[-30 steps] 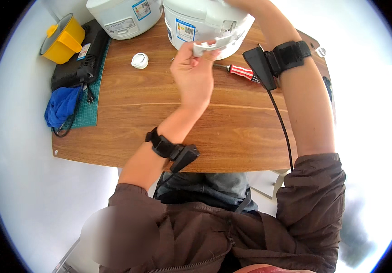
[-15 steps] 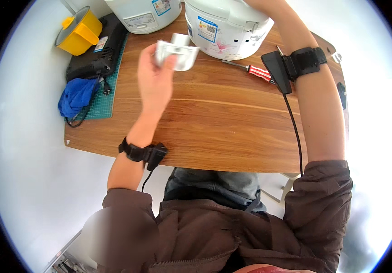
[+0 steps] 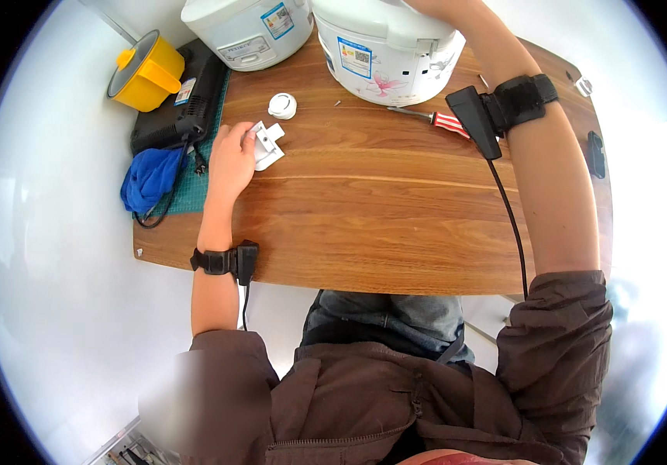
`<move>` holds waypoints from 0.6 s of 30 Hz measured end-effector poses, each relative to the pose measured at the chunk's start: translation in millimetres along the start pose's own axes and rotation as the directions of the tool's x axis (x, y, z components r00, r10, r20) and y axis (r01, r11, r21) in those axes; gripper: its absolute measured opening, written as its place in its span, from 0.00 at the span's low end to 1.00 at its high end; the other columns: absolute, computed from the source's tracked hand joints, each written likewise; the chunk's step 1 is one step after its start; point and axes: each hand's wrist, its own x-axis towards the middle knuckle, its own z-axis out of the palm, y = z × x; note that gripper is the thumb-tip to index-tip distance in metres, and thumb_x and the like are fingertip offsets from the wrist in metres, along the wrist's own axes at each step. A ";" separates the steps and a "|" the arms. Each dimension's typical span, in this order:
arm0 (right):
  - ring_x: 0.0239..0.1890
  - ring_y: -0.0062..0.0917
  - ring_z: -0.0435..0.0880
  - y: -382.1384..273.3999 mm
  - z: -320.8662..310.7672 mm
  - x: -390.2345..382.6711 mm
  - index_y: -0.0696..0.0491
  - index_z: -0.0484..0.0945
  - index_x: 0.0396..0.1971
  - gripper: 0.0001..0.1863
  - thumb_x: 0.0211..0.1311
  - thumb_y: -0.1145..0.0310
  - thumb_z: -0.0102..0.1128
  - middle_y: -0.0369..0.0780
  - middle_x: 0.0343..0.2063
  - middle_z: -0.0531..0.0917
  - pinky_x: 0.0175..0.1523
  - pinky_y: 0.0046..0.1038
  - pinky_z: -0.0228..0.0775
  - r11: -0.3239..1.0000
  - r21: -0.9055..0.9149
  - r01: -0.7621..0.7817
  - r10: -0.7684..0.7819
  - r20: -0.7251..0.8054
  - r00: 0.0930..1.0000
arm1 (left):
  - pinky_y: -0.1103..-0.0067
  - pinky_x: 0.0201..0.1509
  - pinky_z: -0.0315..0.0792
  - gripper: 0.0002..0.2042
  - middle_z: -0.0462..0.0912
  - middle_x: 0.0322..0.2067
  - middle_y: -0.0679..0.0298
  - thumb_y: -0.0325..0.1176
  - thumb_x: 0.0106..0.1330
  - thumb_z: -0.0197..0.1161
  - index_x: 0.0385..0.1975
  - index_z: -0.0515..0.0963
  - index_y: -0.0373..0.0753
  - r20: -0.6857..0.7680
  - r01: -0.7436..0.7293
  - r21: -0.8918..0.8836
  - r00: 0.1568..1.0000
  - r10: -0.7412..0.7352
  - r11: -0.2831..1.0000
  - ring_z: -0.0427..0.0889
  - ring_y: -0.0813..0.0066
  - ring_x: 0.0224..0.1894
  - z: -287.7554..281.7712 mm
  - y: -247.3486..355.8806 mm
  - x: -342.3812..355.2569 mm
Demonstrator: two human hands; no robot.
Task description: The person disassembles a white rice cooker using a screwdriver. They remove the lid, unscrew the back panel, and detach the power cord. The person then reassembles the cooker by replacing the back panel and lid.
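Observation:
My left hand (image 3: pixel 232 160) is low over the wooden table on the left, its thumb and fingers closed on the edge of a white plastic bracket-like part (image 3: pixel 268 147) with a tab sticking out. Just beyond that part a small round white cap (image 3: pixel 282 106) sits on the table. At the far side, my right hand (image 3: pixel 443 8) reaches to the lid of a white rice cooker (image 3: pixel 387 74) with a pink flower print. The top edge of the picture cuts off its fingers. A screwdriver (image 3: pixel 449 123) with a red and white handle lies in front of the cooker, partly behind my right wrist strap.
A second white rice cooker (image 3: pixel 252 39) stands at the back left. Beside it are a black device (image 3: pixel 164 124), a yellow container (image 3: pixel 146 74), a blue cloth (image 3: pixel 149 180) and a green cutting mat (image 3: pixel 192 194). A small dark object (image 3: pixel 596 154) lies near the table's right edge.
My left hand has carried the white part leftward and down toward the table. The round white cap now shows fully on the table. My right hand stays at the cooker lid.

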 end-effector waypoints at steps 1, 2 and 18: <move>0.64 0.48 0.77 1.9 0.7 -0.8 0.55 0.73 0.66 0.32 0.66 0.54 0.51 0.55 0.60 0.79 0.69 0.42 0.67 1.000 0.001 0.001 -0.001 -0.007 1.000 | 0.65 0.56 0.73 0.10 0.80 0.44 0.53 0.32 0.73 0.60 0.49 0.81 0.38 -0.015 -0.032 0.106 0.999 0.034 0.994 0.79 0.53 0.50 0.7 2.6 1.1; 0.63 0.48 0.77 3.5 0.6 -1.6 0.54 0.73 0.66 0.32 0.66 0.54 0.51 0.55 0.59 0.80 0.69 0.42 0.67 1.000 0.001 0.001 -0.001 -0.015 1.000 | 0.65 0.56 0.73 0.10 0.79 0.44 0.54 0.31 0.72 0.61 0.48 0.81 0.38 -0.072 -0.074 0.147 0.994 0.085 0.986 0.79 0.53 0.50 2.1 4.7 2.2; 0.61 0.50 0.78 -7.3 -4.2 -3.8 0.56 0.75 0.61 0.29 0.65 0.54 0.50 0.56 0.56 0.81 0.67 0.44 0.68 0.999 0.016 -0.034 0.033 0.010 0.999 | 0.67 0.56 0.73 0.13 0.77 0.48 0.55 0.35 0.72 0.62 0.53 0.81 0.39 -0.683 -0.675 -0.031 0.552 0.477 0.737 0.77 0.59 0.53 9.3 181.3 72.8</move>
